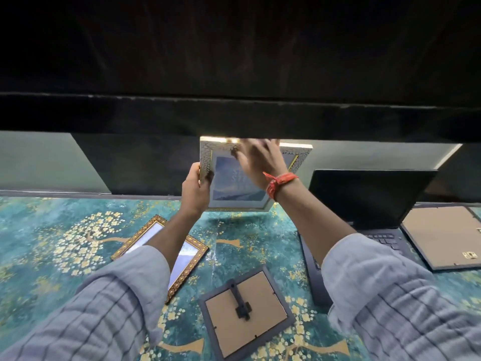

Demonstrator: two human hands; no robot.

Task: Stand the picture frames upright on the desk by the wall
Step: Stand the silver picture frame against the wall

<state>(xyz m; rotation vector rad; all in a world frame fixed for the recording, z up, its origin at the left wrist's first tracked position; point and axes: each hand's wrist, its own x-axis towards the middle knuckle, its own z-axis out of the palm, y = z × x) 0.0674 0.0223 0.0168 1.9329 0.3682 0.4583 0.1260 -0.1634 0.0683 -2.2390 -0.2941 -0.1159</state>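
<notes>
A white-and-gold mosaic picture frame (229,175) with a blue picture is held upright just above the desk's back edge, near the wall. My left hand (195,188) grips its left edge. My right hand (257,162) lies over its front and top, fingers blurred. A gold-patterned frame (192,252) lies flat on the teal flowered desk (65,230), partly under my left forearm. A small grey frame (247,311) lies face down with its stand showing. Another frame (442,235) lies face down at the right.
An open dark laptop (369,196) stands at the right, against the face-down frame. A dark overhead shelf (234,115) hangs low over the back of the desk, close above the held frame. Dark panels (130,162) line the wall behind.
</notes>
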